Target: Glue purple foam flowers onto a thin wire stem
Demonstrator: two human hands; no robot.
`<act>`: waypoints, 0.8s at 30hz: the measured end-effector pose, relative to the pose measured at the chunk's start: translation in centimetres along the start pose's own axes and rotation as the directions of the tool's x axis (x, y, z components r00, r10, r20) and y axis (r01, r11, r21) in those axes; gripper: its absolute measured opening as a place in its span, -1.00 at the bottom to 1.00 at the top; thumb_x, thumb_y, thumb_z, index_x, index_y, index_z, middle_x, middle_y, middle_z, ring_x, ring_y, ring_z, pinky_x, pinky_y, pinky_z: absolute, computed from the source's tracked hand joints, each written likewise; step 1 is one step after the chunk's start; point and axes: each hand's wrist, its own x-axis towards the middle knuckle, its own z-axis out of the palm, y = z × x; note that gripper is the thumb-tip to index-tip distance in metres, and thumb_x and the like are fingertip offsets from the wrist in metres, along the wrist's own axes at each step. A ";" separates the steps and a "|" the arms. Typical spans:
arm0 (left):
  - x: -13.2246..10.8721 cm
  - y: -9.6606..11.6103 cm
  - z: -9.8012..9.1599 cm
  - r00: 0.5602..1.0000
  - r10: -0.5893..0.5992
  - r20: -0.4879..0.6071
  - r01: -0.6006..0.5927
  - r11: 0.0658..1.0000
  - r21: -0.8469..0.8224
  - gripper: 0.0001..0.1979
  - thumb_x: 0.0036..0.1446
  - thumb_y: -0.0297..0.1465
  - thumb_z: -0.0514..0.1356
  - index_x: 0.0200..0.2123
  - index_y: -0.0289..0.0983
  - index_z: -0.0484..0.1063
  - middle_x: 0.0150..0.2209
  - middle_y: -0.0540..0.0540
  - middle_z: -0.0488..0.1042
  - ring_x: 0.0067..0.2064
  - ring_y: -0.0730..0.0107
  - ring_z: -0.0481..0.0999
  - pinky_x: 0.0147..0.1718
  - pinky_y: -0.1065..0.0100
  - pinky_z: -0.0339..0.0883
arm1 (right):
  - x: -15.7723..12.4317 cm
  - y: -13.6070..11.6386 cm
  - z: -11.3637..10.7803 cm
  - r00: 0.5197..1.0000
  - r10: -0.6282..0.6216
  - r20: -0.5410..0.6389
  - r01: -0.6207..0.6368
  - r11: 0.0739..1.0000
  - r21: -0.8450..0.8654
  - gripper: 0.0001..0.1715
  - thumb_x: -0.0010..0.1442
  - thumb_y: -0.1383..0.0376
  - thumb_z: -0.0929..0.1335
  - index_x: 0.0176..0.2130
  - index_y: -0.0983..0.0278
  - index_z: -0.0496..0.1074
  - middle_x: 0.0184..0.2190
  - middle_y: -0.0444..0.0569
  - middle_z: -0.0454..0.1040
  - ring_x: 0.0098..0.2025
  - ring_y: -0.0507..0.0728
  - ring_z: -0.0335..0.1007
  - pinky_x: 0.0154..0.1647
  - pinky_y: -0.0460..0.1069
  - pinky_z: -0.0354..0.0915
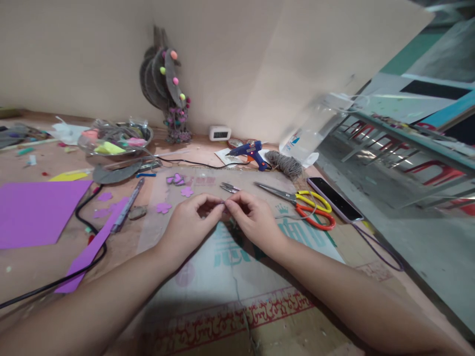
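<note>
My left hand [195, 217] and my right hand [256, 217] meet fingertip to fingertip above the plastic-covered board. Both are closed in a pinch on something tiny and dark, too small to name. A grey strand [291, 216] runs out beside my right hand toward the scissors [297, 199], which have one yellow and one red handle. Just beyond my fingers lie the metal tips of a small tool [230, 187], partly hidden by my right hand. Purple flower cutouts [163, 207] lie to the left of my left hand.
Behind are a blue glue gun [247, 150], a grey yarn bundle [285, 164], a white digital clock [219, 133] and a filled metal bowl [115, 141]. A phone [335, 199] lies right. At left are purple sheet [40, 212], a pen [128, 205] and a black cable [40, 285].
</note>
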 end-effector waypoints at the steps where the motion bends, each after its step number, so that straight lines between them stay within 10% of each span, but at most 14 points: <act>1: 0.0 0.0 0.0 1.000 -0.003 0.002 0.003 1.000 0.000 -0.82 0.12 -0.31 0.15 -0.27 -0.24 0.51 -0.29 -0.06 0.59 -0.25 0.32 0.55 -0.23 0.33 0.38 | 0.0 0.0 0.0 1.000 -0.003 0.000 0.003 1.000 0.002 -0.80 0.24 0.25 0.26 -0.38 0.28 0.39 -0.50 -0.13 0.42 -0.43 0.02 0.31 -0.39 -0.10 0.21; 13: 0.5 -0.2 0.0 0.997 -0.067 0.036 0.069 0.995 -0.078 -0.80 0.13 -0.27 0.15 -0.31 -0.24 0.51 -0.33 -0.05 0.60 -0.29 0.32 0.55 -0.30 0.35 0.39 | 0.3 1.2 -0.7 0.993 0.100 -0.066 -0.070 0.930 0.361 -0.50 0.31 -0.02 0.09 -0.25 0.27 0.35 -0.46 -0.10 0.35 -0.57 -0.01 0.18 -0.56 -0.09 0.16; 19: 0.8 -0.5 0.2 0.995 -0.087 0.059 0.096 0.977 -0.191 -0.80 0.13 -0.29 0.14 -0.29 -0.26 0.50 -0.33 -0.07 0.59 -0.31 0.30 0.57 -0.28 0.31 0.42 | 1.3 1.1 -2.3 0.953 0.090 -0.289 -0.014 0.967 0.255 -0.74 0.22 0.12 0.28 -0.36 0.26 0.32 -0.56 -0.18 0.29 -0.57 -0.01 0.16 -0.51 -0.09 0.14; 24: 0.9 -0.2 0.2 0.998 -0.067 0.022 0.070 0.976 -0.205 -0.83 0.11 -0.33 0.14 -0.34 -0.27 0.50 -0.37 -0.08 0.60 -0.31 0.28 0.58 -0.28 0.30 0.42 | 1.4 1.1 -2.7 0.980 0.092 -0.179 -0.074 0.992 0.102 -0.65 0.26 0.10 0.21 -0.48 0.23 0.20 -0.64 -0.20 0.17 -0.58 0.02 0.12 -0.52 -0.07 0.10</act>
